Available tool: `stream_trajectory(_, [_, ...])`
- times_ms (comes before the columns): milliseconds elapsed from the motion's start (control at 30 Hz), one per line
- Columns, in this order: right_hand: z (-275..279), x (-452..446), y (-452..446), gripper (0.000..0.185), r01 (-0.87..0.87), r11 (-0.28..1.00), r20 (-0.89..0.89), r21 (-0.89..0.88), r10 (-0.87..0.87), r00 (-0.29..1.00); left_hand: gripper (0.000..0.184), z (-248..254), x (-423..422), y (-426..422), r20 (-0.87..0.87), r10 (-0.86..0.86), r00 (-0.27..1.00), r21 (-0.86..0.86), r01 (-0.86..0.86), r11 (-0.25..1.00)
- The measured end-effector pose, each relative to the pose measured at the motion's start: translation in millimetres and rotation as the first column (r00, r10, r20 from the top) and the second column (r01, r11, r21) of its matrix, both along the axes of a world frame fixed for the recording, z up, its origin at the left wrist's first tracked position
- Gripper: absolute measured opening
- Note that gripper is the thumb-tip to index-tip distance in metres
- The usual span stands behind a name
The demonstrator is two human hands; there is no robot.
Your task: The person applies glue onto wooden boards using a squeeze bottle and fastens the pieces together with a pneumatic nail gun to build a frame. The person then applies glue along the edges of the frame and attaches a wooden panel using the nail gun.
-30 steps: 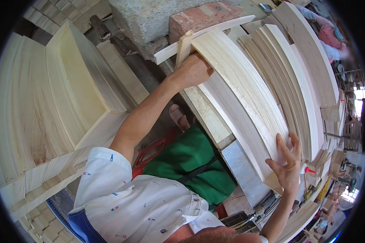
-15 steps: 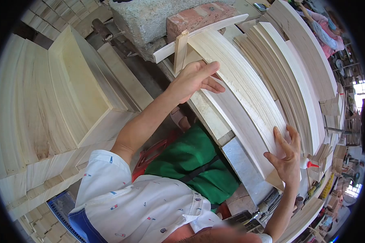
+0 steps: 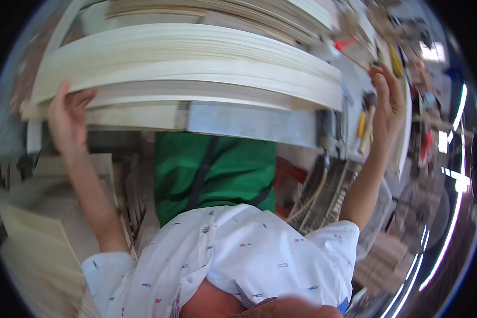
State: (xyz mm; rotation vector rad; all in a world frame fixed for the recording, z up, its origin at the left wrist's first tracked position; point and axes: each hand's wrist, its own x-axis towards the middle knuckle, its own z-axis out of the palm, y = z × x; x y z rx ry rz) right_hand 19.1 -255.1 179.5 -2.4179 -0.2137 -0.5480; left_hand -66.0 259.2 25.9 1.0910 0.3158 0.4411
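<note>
A long pale wooden board [image 3: 196,61] stretches across the workbench in front of me, with a thinner wooden strip [image 3: 143,94] along its near side. By the board's left end is my left hand [image 3: 69,119], thumb raised and fingers apart; blur hides whether it touches the wood. My right hand [image 3: 388,106] is off the board, out to the right above the tools, with its fingers stretched upward and slightly bent. Nothing plainly shows in its grasp. Left of that hand, a white bottle with a red tip [image 3: 345,44] is blurred behind the board's right end.
More wooden boards [image 3: 238,16] lie stacked beyond the bench's front. A metal plate [image 3: 249,121] forms part of the near edge. Yellow-handled tools [image 3: 362,127] lie at the right. Wooden panels [image 3: 32,238] stand at the lower left.
My view has swung round to face the board squarely. My right hand has left the board's right end and moved out to the right. My left hand remains near the left end.
</note>
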Motion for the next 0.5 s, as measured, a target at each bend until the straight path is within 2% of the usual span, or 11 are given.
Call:
stream_trajectory(67, [-37, -1, -86, 0.038, 0.209, 0.969, -0.065, -0.133, -0.219, 0.974, 0.032, -1, 1, 1, 0.022, -0.059, 0.998, 0.047, 0.058, 0.997])
stream_trajectory(167, [-88, -33, -118, 0.045, 0.199, 0.878, -0.329, -0.435, -0.360, 0.873, 0.030, -3, -2, -7, -0.003, -0.047, 0.999, -0.016, 0.046, 0.999])
stream_trajectory(233, [-124, -39, -116, 0.041, 0.147, 0.988, -0.554, -0.052, -0.151, 0.819, 0.032, -4, -3, -16, 0.008, -0.005, 1.000, -0.014, 0.005, 1.000])
stream_trajectory(267, [-132, -35, -113, 0.045, 0.066, 0.979, -0.602, -0.193, -0.172, 0.780, 0.035, 12, 1, -28, -0.053, 0.074, 0.996, 0.099, -0.069, 0.993])
stream_trajectory(300, [-148, -31, -117, 0.046, 0.017, 0.997, -0.580, -0.072, -0.056, 0.813, 0.037, 18, 0, -32, -0.041, 0.067, 0.997, 0.100, -0.063, 0.993])
stream_trajectory(333, [-161, -24, -126, 0.049, -0.014, 0.991, -0.558, -0.135, -0.065, 0.828, 0.033, 30, -2, -34, -0.020, 0.011, 1.000, 0.023, -0.011, 1.000])
stream_trajectory(367, [-158, -19, -115, 0.051, 0.040, 0.926, -0.571, -0.375, -0.264, 0.777, 0.035, 33, -2, -31, -0.020, -0.007, 1.000, 0.034, 0.008, 0.999])
stream_trajectory(400, [-168, -16, -113, 0.053, 0.065, 0.907, -0.509, -0.415, -0.291, 0.810, 0.038, 34, -1, -28, -0.020, -0.051, 0.999, 0.028, 0.051, 0.998])
stream_trajectory(433, [-187, -10, -127, 0.055, 0.031, 0.920, -0.457, -0.391, -0.223, 0.861, 0.038, 34, -2, -26, -0.036, -0.023, 0.999, 0.034, 0.024, 0.999])
stream_trajectory(467, [-213, -3, -149, 0.052, -0.056, 0.878, -0.226, -0.475, -0.060, 0.972, 0.039, 32, -1, -25, -0.051, -0.003, 0.999, 0.034, 0.005, 0.999])
stream_trajectory(500, [-216, 3, -145, 0.051, -0.036, 0.882, -0.237, -0.470, -0.086, 0.968, 0.040, 30, 0, -23, -0.067, 0.010, 0.998, 0.036, -0.007, 0.999])
